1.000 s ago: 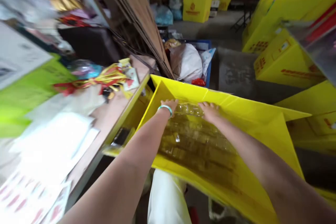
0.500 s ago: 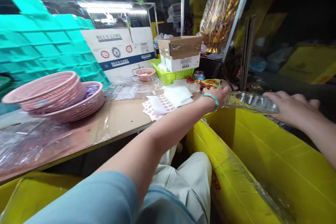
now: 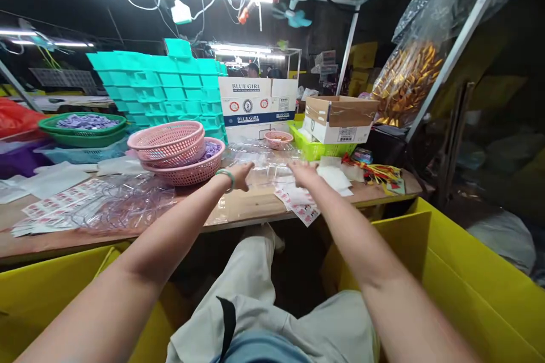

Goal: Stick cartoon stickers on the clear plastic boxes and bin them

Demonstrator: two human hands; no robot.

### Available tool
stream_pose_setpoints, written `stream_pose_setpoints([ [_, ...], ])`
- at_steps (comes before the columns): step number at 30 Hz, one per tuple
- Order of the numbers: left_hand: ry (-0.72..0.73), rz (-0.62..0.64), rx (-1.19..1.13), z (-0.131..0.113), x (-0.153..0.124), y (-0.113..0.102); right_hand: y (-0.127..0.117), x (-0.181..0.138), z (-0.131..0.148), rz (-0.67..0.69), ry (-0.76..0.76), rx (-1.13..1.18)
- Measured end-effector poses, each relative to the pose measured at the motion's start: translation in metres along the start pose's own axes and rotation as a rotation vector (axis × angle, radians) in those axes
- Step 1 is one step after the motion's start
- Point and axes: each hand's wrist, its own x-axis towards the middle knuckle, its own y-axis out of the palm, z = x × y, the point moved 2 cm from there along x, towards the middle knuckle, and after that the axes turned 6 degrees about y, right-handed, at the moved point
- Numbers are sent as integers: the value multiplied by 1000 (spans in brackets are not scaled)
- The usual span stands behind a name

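Both my hands reach over the table with a clear plastic tray (image 3: pixel 269 174) between them. My left hand (image 3: pixel 239 176), with a green bangle at the wrist, is closed at the tray's left end. At the right end, my right hand (image 3: pixel 303 173) grips it, its fingers partly blurred. The see-through plastic blends with more clear plastic trays (image 3: pixel 251 153) lying behind it, so its outline is hard to follow. Printed sticker sheets (image 3: pixel 304 212) and white paper sheets (image 3: pixel 336 178) lie beside and under my right hand.
Pink baskets (image 3: pixel 168 139) stand left, near clear plastic pieces (image 3: pixel 123 204). Behind are stacked turquoise bins (image 3: pixel 170 85), a Blue Girl carton (image 3: pixel 255 103), a small pink basket (image 3: pixel 279 139) and a lime basket (image 3: pixel 313 147) holding a box. Yellow boxes (image 3: pixel 477 272) flank my legs.
My hands and the clear plastic tray have swung left, from above the right yellow box to over the table. My view has turned left with them.
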Motion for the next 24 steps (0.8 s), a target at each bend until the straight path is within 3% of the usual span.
stream_pose_setpoints([
  [5,-60,80,-35,98,31,23,15,83,75,88,-88,15],
  [10,-61,101,-42,158,92,45,24,163,104,198,-108,27],
  [15,-8,21,-39,176,128,63,31,216,107,265,-136,71],
  [24,-5,-149,-41,194,142,75,45,255,119,244,-74,85],
])
